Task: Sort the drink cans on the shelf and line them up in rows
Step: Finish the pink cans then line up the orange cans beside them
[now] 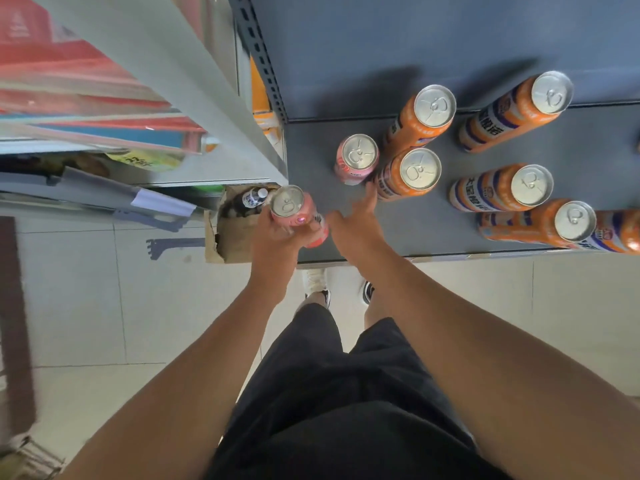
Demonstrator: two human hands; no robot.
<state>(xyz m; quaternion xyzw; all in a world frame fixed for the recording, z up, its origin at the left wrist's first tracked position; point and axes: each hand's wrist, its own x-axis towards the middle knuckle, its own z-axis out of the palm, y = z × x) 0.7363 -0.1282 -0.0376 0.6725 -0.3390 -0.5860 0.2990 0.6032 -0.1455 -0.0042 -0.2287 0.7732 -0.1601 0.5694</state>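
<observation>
Sorting on a matte dark-grey metal shelf (433, 230)
The left hand (277, 233) grips a smooth pink cylindrical can (294, 211) at the shelf's near left edge; the right hand (356, 226), fingers straight and empty, reaches just beside a glossy orange can (412, 174).

The shelf (398, 230) has a dark grey, matt, faintly textured surface. Each orange can (419, 171) and pink can (287, 206) has a silvery metal top and glossy printed sides. The cardboard box (228, 240) looks rough.

Left hand (277, 233) grips a pink can (294, 211) (upright) beside the shelf (433, 233); right hand (356, 226) reaches, fingers straight.
</observation>
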